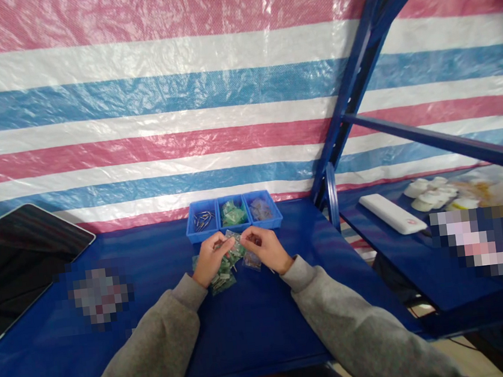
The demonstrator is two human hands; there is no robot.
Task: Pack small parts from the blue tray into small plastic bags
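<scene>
Between my two hands is a small clear plastic bag (233, 236). My left hand (213, 257) pinches its left side with thumb and fingers. On the right, my right hand (265, 248) has its fingers closed at the bag's other edge. Below them on the blue table lies a pile of small green-tinted packets (222, 279). Another clear packet (251, 262) rests by my right hand. Just beyond stands a blue tray (234, 227) with three compartments: metal pins (204, 220) at left, green packets (232, 213) in the middle, clear packets (260, 209) at right.
A large dark-screened tablet or panel (24, 269) lies at the left. A blue metal frame (356, 73) rises at the right. Past it, a second table carries a white power bank (392, 213) and white round pieces (429, 193). Striped sheeting (145, 97) hangs behind.
</scene>
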